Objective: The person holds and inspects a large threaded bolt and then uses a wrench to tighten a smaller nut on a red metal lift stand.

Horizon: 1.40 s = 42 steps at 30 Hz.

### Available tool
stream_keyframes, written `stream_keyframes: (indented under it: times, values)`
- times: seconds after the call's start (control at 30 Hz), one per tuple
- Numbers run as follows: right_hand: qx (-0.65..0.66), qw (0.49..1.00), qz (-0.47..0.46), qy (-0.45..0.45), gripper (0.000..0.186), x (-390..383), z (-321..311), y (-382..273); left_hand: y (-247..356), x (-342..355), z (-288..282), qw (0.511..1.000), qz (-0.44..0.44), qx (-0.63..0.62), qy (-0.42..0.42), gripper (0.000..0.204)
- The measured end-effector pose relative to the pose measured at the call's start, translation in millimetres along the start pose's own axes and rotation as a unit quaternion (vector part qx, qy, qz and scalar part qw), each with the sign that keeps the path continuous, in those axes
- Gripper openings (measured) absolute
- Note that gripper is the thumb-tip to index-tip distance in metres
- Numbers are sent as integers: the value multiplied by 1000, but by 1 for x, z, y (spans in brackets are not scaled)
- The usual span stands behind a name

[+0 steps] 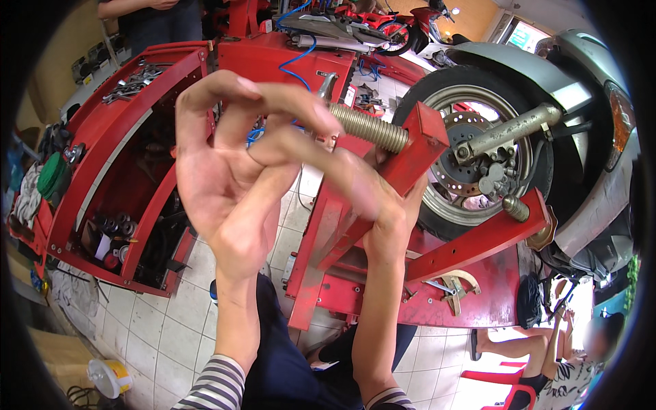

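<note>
My left hand (217, 171) is raised, palm turned toward me and fingers bent over to the right, with no object visible in it. From the right, my right hand (379, 198) reaches across, its blurred fingers stretched toward the left palm. The two hands overlap; whether they touch is hard to tell. Just behind the fingers, a thick threaded screw (374, 128) with a handle runs through a red steel clamp arm (418, 147). Beyond it stands a scooter wheel (471, 154) with a brake disc. Nearer, a second red arm (478, 239) carries a shorter screw (515, 208).
On the left is a red tool cart (130, 143) with several wrenches (137, 83) on top. The red lift platform (478, 301) holds a curved metal part (459, 290). A person (560, 369) sits at lower right; another person (160, 24) stands behind. A white bucket (109, 378) is at lower left.
</note>
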State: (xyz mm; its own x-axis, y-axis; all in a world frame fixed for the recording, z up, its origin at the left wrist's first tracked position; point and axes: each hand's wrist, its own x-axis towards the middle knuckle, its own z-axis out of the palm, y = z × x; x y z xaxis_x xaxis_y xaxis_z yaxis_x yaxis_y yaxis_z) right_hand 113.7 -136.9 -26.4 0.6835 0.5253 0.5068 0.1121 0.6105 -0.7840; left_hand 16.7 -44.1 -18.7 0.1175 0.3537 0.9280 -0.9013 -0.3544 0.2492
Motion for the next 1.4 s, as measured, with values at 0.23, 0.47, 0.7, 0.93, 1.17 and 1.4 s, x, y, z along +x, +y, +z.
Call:
stream_keyframes:
  times: [0.23,0.47,0.7,0.93,1.17,1.4]
  values:
    - [-43,999,22,-17,26,1,-7,-1,8,-6,18,934,-243,248,84,36]
    - [-46,999,1,1,35,1,1,-2,-1,2,0,986,-62,150,-24,36]
    - [-35,999,13,-2,26,2,-4,1,7,-4,17,946,-250,196,68,35]
    - [-44,999,16,-5,26,2,-5,-1,-5,-2,14,983,-116,142,35,45]
    - [-50,999,19,-2,24,0,-6,0,17,5,15,996,-29,89,-4,45]
    - [-52,998,8,-21,26,2,-8,1,10,-7,27,940,-259,205,84,39]
